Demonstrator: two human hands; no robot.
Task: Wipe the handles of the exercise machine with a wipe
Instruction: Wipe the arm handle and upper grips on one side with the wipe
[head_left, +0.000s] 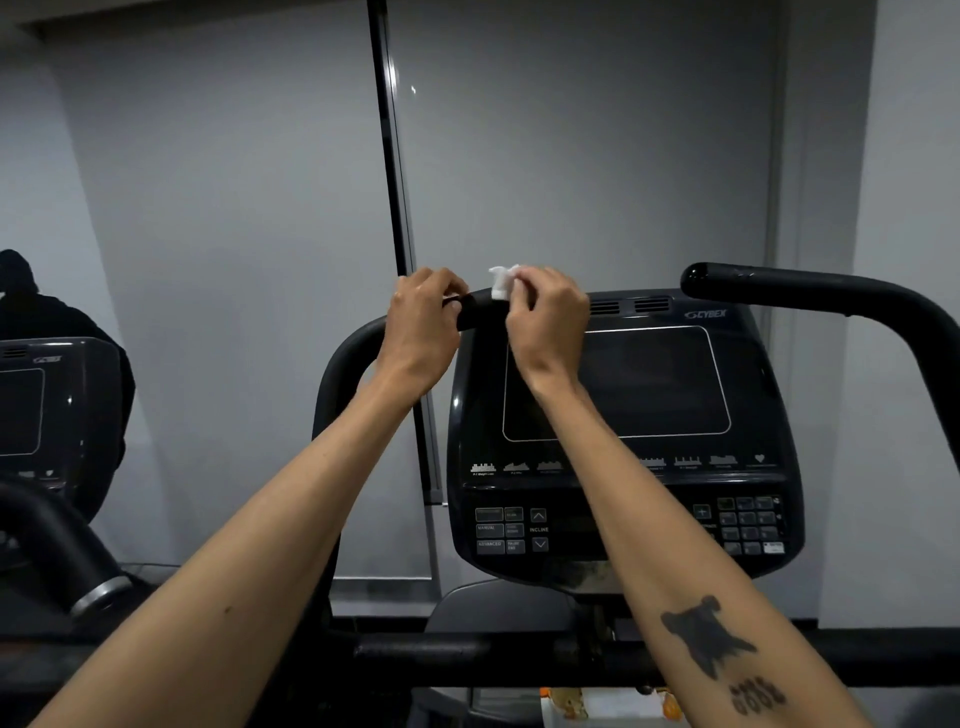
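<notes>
While the left handle (363, 358) is gripped near its tip by the left hand (423, 325), with the fingers curled shut around the black bar, a small crumpled white wipe (503, 283) is pinched between the thumb and fingertips of the right hand (545, 322) and held against the handle's end, just beside the left hand. The two hands are close together, nearly touching, with only a short stretch of bar exposed between them.

For this step to be done well, the wipe would probably best be wrapped around the bar rather than dabbed at it, and drawn along the whole curve — the part now covered by the left hand included, so that hand will have to be shifted. The bar is judged to be steadied adequately by the left grip.

Below and to the right of the right hand the console (618, 384) is seen, its screen dark. Further right, well apart from both hands, the right handle (810, 291) is untouched — it is presumably left to be wiped. Far off to the left, a neighbouring machine (31, 405) is partly visible.
</notes>
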